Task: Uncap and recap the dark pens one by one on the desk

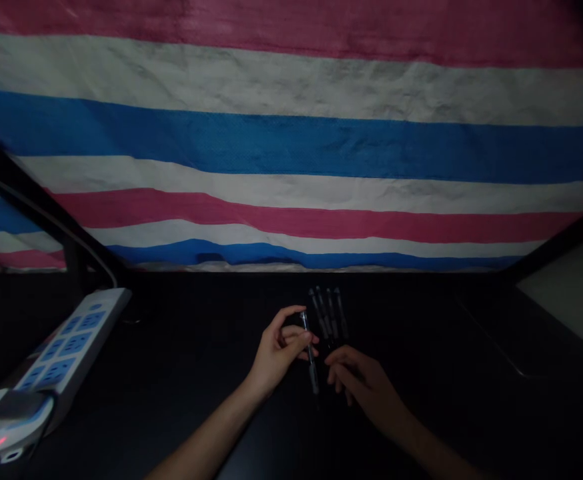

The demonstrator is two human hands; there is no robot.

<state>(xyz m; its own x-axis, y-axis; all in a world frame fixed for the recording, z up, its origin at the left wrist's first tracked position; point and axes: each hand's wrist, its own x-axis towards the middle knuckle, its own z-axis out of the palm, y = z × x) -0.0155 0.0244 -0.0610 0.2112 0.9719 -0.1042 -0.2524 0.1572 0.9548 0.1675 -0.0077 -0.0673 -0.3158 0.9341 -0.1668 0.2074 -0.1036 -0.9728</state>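
My left hand holds a slim clear-barrelled pen between thumb and fingers. One fingertip rests at the pen's upper end, and its darker lower end slants down toward me. Just to the right is my right hand, its thumb and forefinger drawn together in a loose pinch. Whatever those fingers may hold is too dark and small to name. Beyond both hands, several similar pens lie side by side on the black table, their far ends slightly fanned.
At the left lies a white power strip with blue sockets, a plugged-in adapter and a small red light. A striped red, white and blue sheet hangs behind the table. A dark flat object lies at the right.
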